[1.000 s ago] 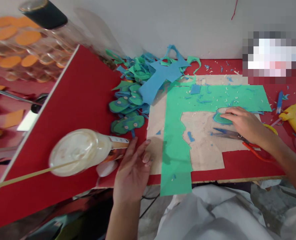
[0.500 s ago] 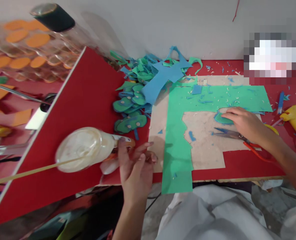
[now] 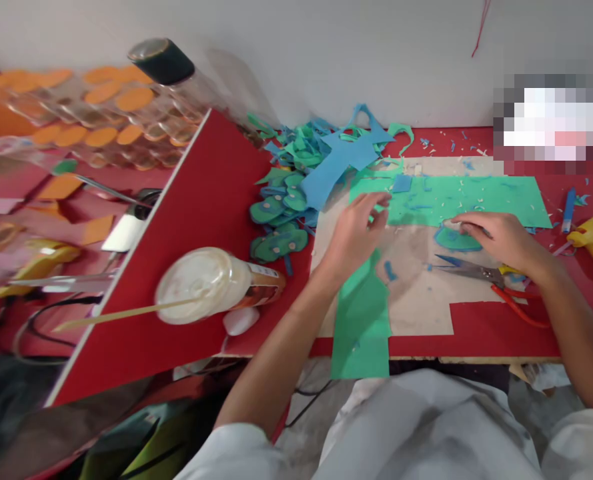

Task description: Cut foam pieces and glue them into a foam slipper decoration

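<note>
My right hand (image 3: 503,241) has its fingertips closed on the upper edge of a green-and-blue foam cutout (image 3: 457,240), beside a small whitish bit on top of it. My left hand (image 3: 359,230) hovers over the green foam sheet (image 3: 361,333), fingers loosely curled and apart, with nothing visible in them. Scissors (image 3: 481,272) with red and yellow handles lie just below the cutout, blades pointing left. Several similar foam cutouts (image 3: 279,244) are stacked left of my left hand. A blue foam scrap (image 3: 336,163) lies on the offcut heap behind them.
A jar of white paste (image 3: 196,283) with a stick leans left, beside a red upright panel (image 3: 176,213). Yellow glue guns lie right (image 3: 592,243) and far left (image 3: 43,267). Clear containers with orange tops (image 3: 101,137) stand behind the panel. Small scraps litter the worktop.
My left hand has moved from beside the jar, rightward and up, to above the green sheet. My right hand stays at the foam cutout, its fingers slightly shifted. The view has turned left.
</note>
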Tool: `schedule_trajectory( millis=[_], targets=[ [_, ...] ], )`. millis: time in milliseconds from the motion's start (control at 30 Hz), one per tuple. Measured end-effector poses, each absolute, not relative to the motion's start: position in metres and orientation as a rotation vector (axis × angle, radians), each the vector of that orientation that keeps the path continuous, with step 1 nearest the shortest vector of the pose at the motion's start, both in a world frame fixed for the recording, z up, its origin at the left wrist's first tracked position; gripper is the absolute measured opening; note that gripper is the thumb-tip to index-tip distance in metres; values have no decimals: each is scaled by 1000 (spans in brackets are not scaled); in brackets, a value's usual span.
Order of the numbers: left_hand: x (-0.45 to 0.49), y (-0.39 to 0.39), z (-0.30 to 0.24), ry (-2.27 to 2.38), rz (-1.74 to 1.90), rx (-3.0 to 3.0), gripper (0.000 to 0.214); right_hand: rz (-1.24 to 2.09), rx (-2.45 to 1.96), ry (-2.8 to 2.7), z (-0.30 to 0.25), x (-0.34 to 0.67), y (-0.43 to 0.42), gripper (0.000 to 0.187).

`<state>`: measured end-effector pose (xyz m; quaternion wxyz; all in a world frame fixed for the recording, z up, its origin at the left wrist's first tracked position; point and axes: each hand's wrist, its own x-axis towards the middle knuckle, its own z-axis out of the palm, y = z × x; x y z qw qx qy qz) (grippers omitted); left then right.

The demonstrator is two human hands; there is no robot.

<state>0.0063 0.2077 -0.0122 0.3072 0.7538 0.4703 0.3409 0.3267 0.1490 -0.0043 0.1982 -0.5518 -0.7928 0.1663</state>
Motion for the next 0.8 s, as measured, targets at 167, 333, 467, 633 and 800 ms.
schedule_trajectory(
  millis=[167, 333, 467, 633, 800],
  targets=[
    [47, 281, -54, 1573, 891, 2042, 34, 506, -1496, -2117, -7, 332, 142, 33],
    [50, 290, -64, 1623, 844, 2095, 33, 416, -1516, -2079, -5, 329, 136, 30],
    [45, 290, -64, 1603, 790, 2138, 37, 362, -1503, -2102, -7, 327, 136, 30],
    [41, 291, -63, 1503, 749, 2163, 36, 309, -1522, -2140, -16, 327, 139, 32],
    [39, 293, -65, 1451, 773, 2168, 26, 285, -1519, -2158, -16, 326, 140, 33]
  ],
)
